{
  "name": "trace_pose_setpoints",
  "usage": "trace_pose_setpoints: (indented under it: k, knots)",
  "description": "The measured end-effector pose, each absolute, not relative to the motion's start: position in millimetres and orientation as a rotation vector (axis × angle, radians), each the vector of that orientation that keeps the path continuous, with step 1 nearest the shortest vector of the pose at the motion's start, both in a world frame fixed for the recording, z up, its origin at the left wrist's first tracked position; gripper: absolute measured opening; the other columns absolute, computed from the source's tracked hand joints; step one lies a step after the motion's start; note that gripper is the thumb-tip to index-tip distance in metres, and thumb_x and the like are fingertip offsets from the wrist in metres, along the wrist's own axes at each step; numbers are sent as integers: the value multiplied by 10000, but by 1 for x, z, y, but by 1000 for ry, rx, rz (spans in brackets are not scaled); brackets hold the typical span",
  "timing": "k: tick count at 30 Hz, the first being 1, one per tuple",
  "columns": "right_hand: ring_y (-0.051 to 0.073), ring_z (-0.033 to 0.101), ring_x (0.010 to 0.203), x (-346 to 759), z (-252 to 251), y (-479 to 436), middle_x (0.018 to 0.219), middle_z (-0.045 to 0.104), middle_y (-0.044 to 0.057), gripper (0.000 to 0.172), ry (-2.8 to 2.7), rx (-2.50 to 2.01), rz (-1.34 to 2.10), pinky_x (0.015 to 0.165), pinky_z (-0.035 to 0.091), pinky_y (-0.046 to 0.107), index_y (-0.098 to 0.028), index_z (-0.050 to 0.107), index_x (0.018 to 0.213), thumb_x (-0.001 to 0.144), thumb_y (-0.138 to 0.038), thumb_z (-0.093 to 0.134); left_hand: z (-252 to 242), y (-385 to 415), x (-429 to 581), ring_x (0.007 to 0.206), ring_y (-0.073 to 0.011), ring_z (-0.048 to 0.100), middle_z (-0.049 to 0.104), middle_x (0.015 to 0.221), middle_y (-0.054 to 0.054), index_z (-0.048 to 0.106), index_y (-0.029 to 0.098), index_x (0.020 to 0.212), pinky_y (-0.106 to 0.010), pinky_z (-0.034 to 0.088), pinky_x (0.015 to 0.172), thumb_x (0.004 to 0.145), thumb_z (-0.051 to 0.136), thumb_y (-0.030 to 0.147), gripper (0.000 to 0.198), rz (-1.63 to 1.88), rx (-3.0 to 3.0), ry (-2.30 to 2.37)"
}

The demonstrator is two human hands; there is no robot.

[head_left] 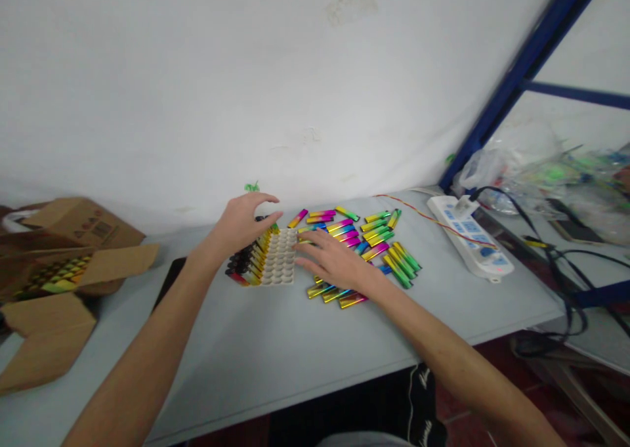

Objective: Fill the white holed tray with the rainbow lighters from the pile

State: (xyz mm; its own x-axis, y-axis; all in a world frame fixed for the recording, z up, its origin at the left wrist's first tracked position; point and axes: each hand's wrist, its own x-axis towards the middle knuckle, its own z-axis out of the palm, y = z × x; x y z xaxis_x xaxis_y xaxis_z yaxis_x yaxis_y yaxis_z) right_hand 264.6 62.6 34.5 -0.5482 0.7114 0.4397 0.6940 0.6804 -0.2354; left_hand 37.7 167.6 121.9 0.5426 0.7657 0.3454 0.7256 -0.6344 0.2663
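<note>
A white tray (279,258) with rows of round holes lies on the grey table. Slim black-topped pieces (249,260) with shiny yellow-to-red bodies fill its left part. Over the tray's far left corner is my left hand (243,222), thumb and fingers apart, with nothing visible between them. My right hand (337,261) reaches across the tray's right edge, palm down and fingers spread, partly covering a loose spread of shiny rainbow-coloured tubes (403,263). Whatever lies beneath its palm is hidden.
An open cardboard box (118,263) with yellowish pieces inside stands at the left. Near it lies a flat black object (171,277), partly behind my left forearm. A white power strip (472,237) with cables sits at the right, beside a blue metal frame (512,86). The wall closes off the back.
</note>
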Motion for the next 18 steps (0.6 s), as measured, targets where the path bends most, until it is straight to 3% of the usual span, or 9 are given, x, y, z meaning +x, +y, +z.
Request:
trace_pose_setpoints:
  k: [4, 8, 14, 18]
  knots:
    - [228, 660, 950, 319, 50, 79, 1068, 710, 113, 380, -2096, -1456, -14, 899, 497, 350, -177, 680, 1119, 1138, -381, 359, 118, 113, 51, 954, -244, 705, 770, 987, -72, 704, 201, 945, -370, 529, 938, 989, 551, 388, 245, 1029, 2623, 1338]
    - [212, 595, 759, 379, 55, 86, 811, 658, 60, 363, -1807, -1637, -171, 735, 406, 318, -205, 613, 880, 1115, -390, 408, 75, 68, 82, 742, -184, 656, 715, 811, -22, 685, 219, 868, -322, 534, 769, 1000, 568, 329, 208, 904, 2559, 1112]
    - [172, 494, 583, 419, 67, 76, 605, 525, -5, 494, -1502, -1652, -377, 627, 312, 307, -231, 531, 737, 1109, -505, 356, 34, 58, 156, 1119, -261, 663, 743, 1142, -95, 733, 195, 1142, -429, 525, 1017, 1032, 535, 222, 227, 594, 2796, 568]
    - [158, 512, 590, 426, 77, 67, 619, 552, -4, 529, -1314, -1620, -480, 634, 340, 291, -227, 538, 752, 1108, -551, 319, 33, 63, 207, 1359, -293, 560, 651, 1421, -145, 669, 149, 1321, -460, 443, 1170, 933, 564, 111, 404, 450, 2940, 318]
